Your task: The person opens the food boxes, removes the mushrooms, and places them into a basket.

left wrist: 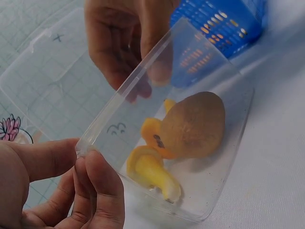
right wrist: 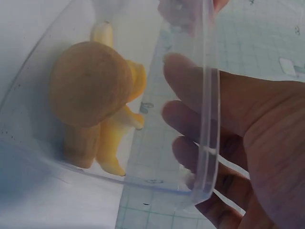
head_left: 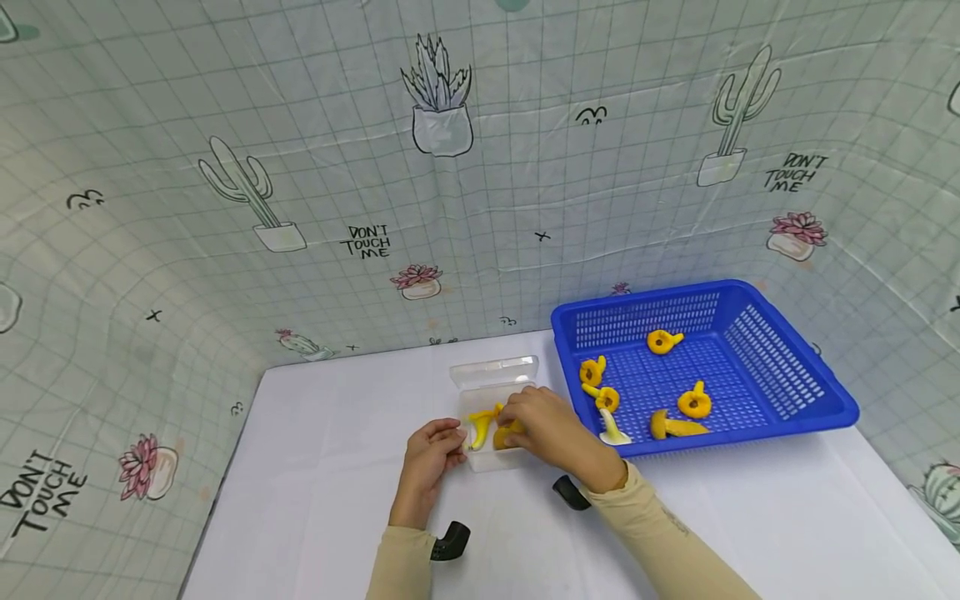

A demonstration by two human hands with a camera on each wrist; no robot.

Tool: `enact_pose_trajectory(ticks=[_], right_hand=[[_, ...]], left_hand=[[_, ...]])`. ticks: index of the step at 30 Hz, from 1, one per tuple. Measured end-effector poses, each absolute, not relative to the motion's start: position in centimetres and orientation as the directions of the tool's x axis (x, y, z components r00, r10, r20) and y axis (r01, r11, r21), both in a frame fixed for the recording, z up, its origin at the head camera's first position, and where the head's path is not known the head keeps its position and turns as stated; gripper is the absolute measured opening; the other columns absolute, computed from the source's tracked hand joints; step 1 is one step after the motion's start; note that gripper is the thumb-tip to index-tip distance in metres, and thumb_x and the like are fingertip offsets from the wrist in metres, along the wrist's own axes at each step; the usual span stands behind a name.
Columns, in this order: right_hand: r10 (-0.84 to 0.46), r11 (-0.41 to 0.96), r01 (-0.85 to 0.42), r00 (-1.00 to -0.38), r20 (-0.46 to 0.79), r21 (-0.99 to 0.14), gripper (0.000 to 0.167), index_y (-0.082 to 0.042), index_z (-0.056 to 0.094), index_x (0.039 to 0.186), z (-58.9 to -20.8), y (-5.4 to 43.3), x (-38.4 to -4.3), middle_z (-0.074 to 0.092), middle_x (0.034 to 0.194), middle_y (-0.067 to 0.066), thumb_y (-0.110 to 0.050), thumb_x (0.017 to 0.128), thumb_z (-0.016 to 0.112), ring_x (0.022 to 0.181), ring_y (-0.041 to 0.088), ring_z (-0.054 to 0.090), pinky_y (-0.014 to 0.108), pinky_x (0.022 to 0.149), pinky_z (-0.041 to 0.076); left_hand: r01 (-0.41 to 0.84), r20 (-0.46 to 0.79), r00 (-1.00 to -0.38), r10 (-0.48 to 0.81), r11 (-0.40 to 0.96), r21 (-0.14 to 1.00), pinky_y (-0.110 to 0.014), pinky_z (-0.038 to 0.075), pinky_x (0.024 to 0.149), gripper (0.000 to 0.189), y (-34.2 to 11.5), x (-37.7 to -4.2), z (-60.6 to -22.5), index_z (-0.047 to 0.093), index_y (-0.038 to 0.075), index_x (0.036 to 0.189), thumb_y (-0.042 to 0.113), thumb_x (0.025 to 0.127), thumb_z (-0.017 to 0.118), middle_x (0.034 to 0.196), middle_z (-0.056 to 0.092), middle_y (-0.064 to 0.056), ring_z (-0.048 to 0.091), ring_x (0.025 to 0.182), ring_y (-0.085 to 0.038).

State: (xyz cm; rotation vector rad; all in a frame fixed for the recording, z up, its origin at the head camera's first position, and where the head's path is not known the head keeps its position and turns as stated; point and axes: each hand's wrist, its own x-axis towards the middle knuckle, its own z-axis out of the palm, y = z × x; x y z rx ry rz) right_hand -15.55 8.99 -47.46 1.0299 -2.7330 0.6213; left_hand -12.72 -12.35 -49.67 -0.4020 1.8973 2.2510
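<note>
A clear plastic box [head_left: 483,461] stands on the white table, its lid [head_left: 495,371] flung back behind it. Thumb and fingers of my left hand [head_left: 429,465] pinch the box's left rim, plain in the left wrist view. My right hand [head_left: 546,427] is over the box's right side, fingertips reaching inside the rim. Its fingers are spread and relaxed, with a gap to the mushrooms below. In the box lie a tan toy mushroom [right wrist: 88,86] with a broad round cap and yellow toy mushrooms [left wrist: 155,171] beside and partly behind it.
A blue slotted basket [head_left: 780,342] stands right of the box, close to my right forearm. Several yellow mushrooms [head_left: 695,404], a tan one [head_left: 678,427] and a white one [head_left: 612,429] lie in it. A cloth printed with cacti [head_left: 442,125] hangs behind the table.
</note>
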Motion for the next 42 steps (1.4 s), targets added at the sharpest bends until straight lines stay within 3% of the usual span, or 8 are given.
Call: enact_pose_trajectory(ticks=[13, 29, 35, 42], right_hand=[[-0.607, 0.727, -0.629, -0.776, 0.170, -0.274, 0.017, -0.015, 0.086, 0.093, -47.4, 8.3, -16.4, 0.077, 0.088, -0.002, -0.022, 0.080, 0.095, 0.082, 0.018, 0.062, 0.033, 0.078, 0.051], [-0.634, 0.730, -0.659, -0.752, 0.182, -0.182, 0.014, -0.015, 0.082, 0.082, -47.6, 7.7, -16.8, 0.072, 0.076, -0.005, -0.019, 0.079, 0.095, 0.073, 0.016, 0.059, 0.033, 0.074, 0.048], [-0.648, 0.717, -0.674, -0.739, 0.183, -0.178, 0.017, -0.014, 0.080, 0.079, -47.6, 7.7, -16.9, 0.064, 0.066, -0.007, -0.021, 0.080, 0.095, 0.069, 0.015, 0.055, 0.032, 0.072, 0.046], [-0.650, 0.704, -0.671, -0.741, 0.169, -0.233, 0.014, -0.011, 0.082, 0.083, -47.6, 7.7, -16.9, 0.066, 0.068, -0.006, -0.018, 0.081, 0.094, 0.068, 0.013, 0.055, 0.032, 0.073, 0.047]], left_hand=[[-0.310, -0.321, -0.946, -0.045, -0.162, 0.937, -0.018, 0.055, 0.060, 0.027, -12.3, -12.5, -49.5, 0.058, -0.014, 0.122, -0.007, 0.097, 0.066, 0.082, 0.063, 0.002, 0.059, 0.067, -0.010], [-0.306, -0.316, -0.948, -0.038, -0.166, 0.937, -0.018, 0.055, 0.061, 0.026, -12.3, -12.4, -49.3, 0.058, -0.012, 0.122, -0.006, 0.098, 0.066, 0.083, 0.063, 0.002, 0.060, 0.067, -0.010], [-0.307, -0.316, -0.948, -0.037, -0.161, 0.938, -0.018, 0.055, 0.061, 0.027, -12.3, -12.4, -49.3, 0.058, -0.013, 0.123, -0.006, 0.098, 0.066, 0.083, 0.063, 0.002, 0.060, 0.067, -0.010], [-0.307, -0.317, -0.947, -0.044, -0.156, 0.939, -0.019, 0.055, 0.061, 0.025, -12.3, -12.4, -49.4, 0.059, -0.012, 0.122, -0.005, 0.098, 0.066, 0.083, 0.063, 0.002, 0.060, 0.068, -0.010]])
